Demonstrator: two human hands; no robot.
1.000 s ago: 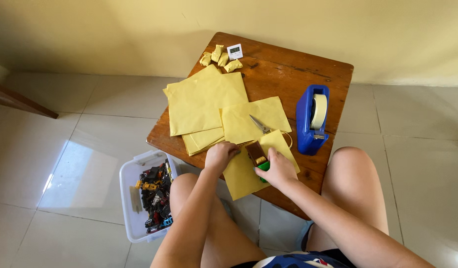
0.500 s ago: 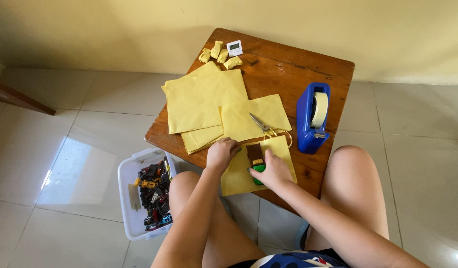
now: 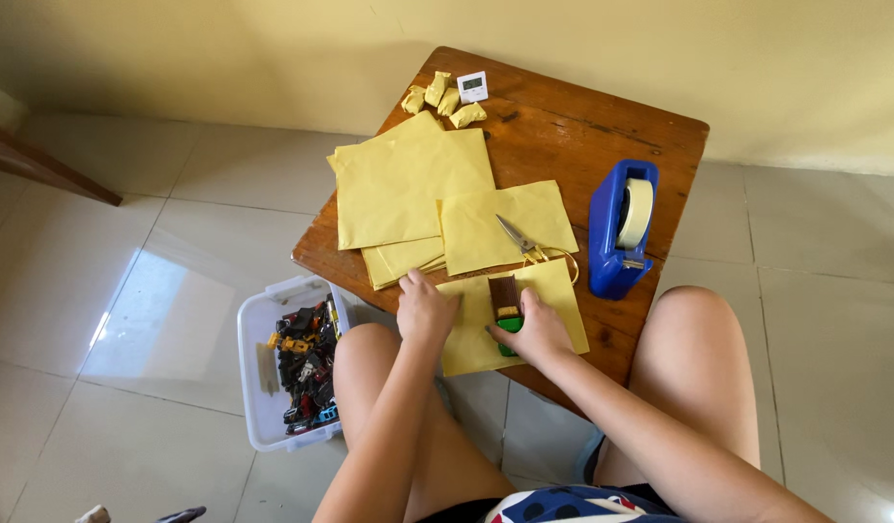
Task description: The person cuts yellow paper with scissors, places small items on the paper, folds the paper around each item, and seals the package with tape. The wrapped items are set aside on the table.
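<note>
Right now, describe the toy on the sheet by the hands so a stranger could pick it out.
Start at the wooden table, then find the yellow sheet at its near edge, under both hands. The toy lies on it against the right hand. It is the only brown, yellow and green block on the table; the other toys sit in the floor bin.

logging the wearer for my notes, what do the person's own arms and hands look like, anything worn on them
Both arms are bare from the bottom edge of the view to the fingers: no sleeves, gloves, watch, rings or bands show on the left hand or the right hand. The only clothing in view is a dark blue garment with white and red patches at the bottom edge.
</note>
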